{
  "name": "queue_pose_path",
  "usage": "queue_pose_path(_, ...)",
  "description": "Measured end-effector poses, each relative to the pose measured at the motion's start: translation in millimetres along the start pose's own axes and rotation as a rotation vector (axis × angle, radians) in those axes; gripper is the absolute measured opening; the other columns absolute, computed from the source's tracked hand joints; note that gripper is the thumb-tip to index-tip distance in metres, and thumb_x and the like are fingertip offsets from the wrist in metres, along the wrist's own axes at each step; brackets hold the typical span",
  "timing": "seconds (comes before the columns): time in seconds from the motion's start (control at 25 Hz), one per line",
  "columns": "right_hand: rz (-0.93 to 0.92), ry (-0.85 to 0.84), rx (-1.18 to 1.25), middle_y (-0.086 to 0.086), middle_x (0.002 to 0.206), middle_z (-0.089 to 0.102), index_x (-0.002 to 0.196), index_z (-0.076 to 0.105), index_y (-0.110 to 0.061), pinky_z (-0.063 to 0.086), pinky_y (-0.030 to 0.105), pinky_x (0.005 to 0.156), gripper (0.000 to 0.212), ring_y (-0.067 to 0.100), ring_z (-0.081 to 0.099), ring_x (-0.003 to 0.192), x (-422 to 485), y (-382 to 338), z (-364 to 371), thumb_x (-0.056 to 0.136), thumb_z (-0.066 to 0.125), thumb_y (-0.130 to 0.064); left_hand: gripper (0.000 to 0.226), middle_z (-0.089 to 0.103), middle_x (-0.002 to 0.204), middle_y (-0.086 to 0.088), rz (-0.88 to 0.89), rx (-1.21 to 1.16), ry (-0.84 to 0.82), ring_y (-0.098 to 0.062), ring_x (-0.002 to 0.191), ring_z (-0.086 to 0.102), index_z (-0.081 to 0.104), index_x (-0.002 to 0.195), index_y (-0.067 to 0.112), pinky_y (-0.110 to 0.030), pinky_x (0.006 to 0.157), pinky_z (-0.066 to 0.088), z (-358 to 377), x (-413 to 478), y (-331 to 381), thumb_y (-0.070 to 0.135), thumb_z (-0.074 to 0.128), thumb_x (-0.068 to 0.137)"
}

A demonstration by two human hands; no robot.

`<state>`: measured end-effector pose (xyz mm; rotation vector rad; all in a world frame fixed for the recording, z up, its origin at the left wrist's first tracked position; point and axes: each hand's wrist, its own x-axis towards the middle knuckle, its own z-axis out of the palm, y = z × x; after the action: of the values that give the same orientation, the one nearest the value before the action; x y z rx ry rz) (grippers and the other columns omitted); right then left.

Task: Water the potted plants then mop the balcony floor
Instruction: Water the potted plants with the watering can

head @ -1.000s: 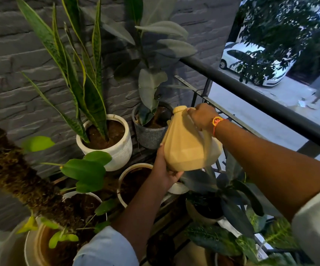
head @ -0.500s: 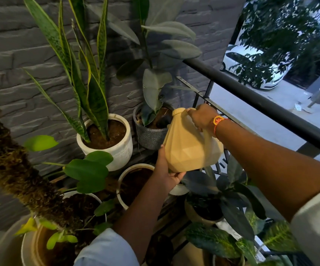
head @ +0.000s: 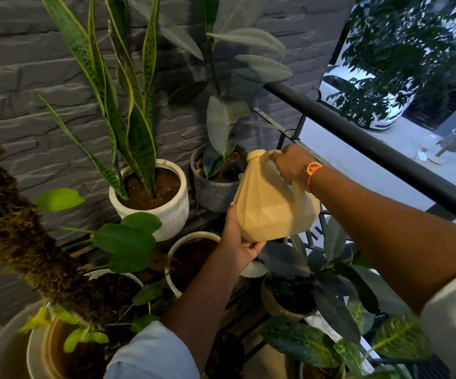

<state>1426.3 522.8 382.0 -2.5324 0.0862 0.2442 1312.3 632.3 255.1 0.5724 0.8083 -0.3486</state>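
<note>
step: watering, mop not begun | right hand [head: 289,162] clenched on handle of tan watering can [head: 273,203] | left hand [head: 237,242] cupping its base, fingers wrapped under | can tipped toward grey pot [head: 213,192], just beyond and left of the grip | spout hidden, flow cannot tell | right hand nearer the pot

You hold a tan faceted can [head: 273,203] tipped toward the grey pot [head: 215,190], whose broad-leaved plant stands beside a snake plant in a white pot [head: 166,212] against the wall.
</note>
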Motion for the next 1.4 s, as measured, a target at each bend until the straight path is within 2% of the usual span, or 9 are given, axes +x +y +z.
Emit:
queue_pose_path(0.08, -0.013, 0.004, -0.021, 0.014, 0.098, 0.07, 0.114, 0.062, -0.005, 0.053, 0.029, 0.064, 0.041, 0.028, 0.07, 0.086, -0.3, -5.2, -4.5, 0.105, 0.046, -0.042, 0.078, 0.057, 0.117, -0.016, -0.002, -0.013, -0.006, -0.035, 0.102, 0.061, 0.053, 0.14, 0.02, -0.051, 0.088, 0.058, 2.5, -0.9, 1.5, 0.069, 0.073, 0.082)
queue_pose_path(0.12, -0.022, 0.006, -0.026, 0.013, 0.098, 0.069, 0.116, 0.062, -0.005, 0.053, 0.029, 0.064, 0.04, 0.027, 0.069, 0.084, 0.1, -7.4, -6.1, 0.105, 0.046, -0.041, 0.08, 0.057, 0.117, -0.017, -0.003, -0.018, -0.009, -0.035, 0.102, 0.061, 0.052, 0.14, 0.019, -0.051, 0.088, 0.058, 3.8, -1.3, 2.4, 0.069, 0.073, 0.082)
queue_pose_path(0.24, -0.052, 0.022, -0.06, 0.012, 0.097, 0.067, 0.12, 0.062, -0.004, 0.057, 0.037, 0.079, 0.04, 0.026, 0.065, 0.082, 2.8, -12.9, -9.8, 0.105, 0.047, -0.039, 0.082, 0.057, 0.118, -0.017, -0.002, -0.032, -0.026, -0.034, 0.102, 0.06, 0.051, 0.142, 0.018, -0.05, 0.086, 0.056, 8.8, -3.7, 3.0, 0.07, 0.072, 0.082)
queue_pose_path(0.4, -0.083, 0.034, -0.118, 0.01, 0.091, 0.064, 0.112, 0.063, -0.006, 0.051, 0.031, 0.069, 0.036, 0.025, 0.064, 0.079, 5.0, -20.2, -16.2, 0.106, 0.046, -0.037, 0.084, 0.054, 0.123, -0.018, -0.001, -0.067, -0.034, -0.037, 0.113, 0.057, 0.05, 0.143, 0.018, -0.051, 0.089, 0.056, 15.2, -4.9, 2.7, 0.07, 0.073, 0.081)
queue_pose_path(0.56, -0.113, 0.045, -0.18, 0.012, 0.093, 0.065, 0.114, 0.065, -0.003, 0.053, 0.033, 0.075, 0.041, 0.027, 0.065, 0.082, 6.6, -24.3, -19.1, 0.105, 0.046, -0.038, 0.084, 0.053, 0.13, -0.02, -0.001, -0.11, -0.052, -0.037, 0.118, 0.058, 0.051, 0.141, 0.017, -0.05, 0.086, 0.058, 20.2, -5.8, -0.5, 0.07, 0.074, 0.08)
queue_pose_path(0.72, -0.146, 0.048, -0.214, 0.01, 0.095, 0.063, 0.116, 0.065, -0.002, 0.05, 0.031, 0.073, 0.042, 0.024, 0.063, 0.081, 6.9, -27.7, -19.6, 0.106, 0.045, -0.038, 0.083, 0.053, 0.131, -0.021, 0.011, -0.139, -0.07, -0.036, 0.11, 0.059, 0.051, 0.141, 0.017, -0.049, 0.082, 0.058, 23.2, -5.3, -3.0, 0.069, 0.073, 0.081)
queue_pose_path(1.0, -0.195, 0.064, -0.225, 0.012, 0.102, 0.065, 0.119, 0.064, -0.002, 0.054, 0.033, 0.079, 0.043, 0.024, 0.064, 0.085, 5.4, -27.4, -20.9, 0.106, 0.045, -0.038, 0.083, 0.05, 0.139, -0.022, 0.027, -0.17, -0.076, -0.038, 0.125, 0.056, 0.051, 0.142, 0.016, -0.051, 0.09, 0.057, 24.7, -2.2, -4.3, 0.068, 0.074, 0.081)
queue_pose_path(1.16, -0.193, 0.062, -0.201, 0.011, 0.101, 0.064, 0.121, 0.064, -0.003, 0.057, 0.039, 0.089, 0.043, 0.028, 0.067, 0.092, 2.4, -24.5, -21.0, 0.106, 0.045, -0.039, 0.083, 0.051, 0.138, -0.023, 0.031, -0.163, -0.092, -0.038, 0.121, 0.057, 0.05, 0.142, 0.016, -0.052, 0.093, 0.057, 21.8, 2.8, -6.3, 0.068, 0.074, 0.081)
queue_pose_path(1.4, -0.151, 0.028, -0.118, 0.013, 0.107, 0.065, 0.12, 0.059, -0.008, 0.057, 0.042, 0.089, 0.045, 0.03, 0.067, 0.093, -2.6, -7.2, -13.0, 0.104, 0.043, -0.046, 0.08, 0.06, 0.128, -0.022, 0.024, -0.16, -0.101, -0.037, 0.115, 0.063, 0.053, 0.142, 0.014, -0.052, 0.095, 0.056, 6.5, 18.4, -6.6, 0.063, 0.075, 0.083)
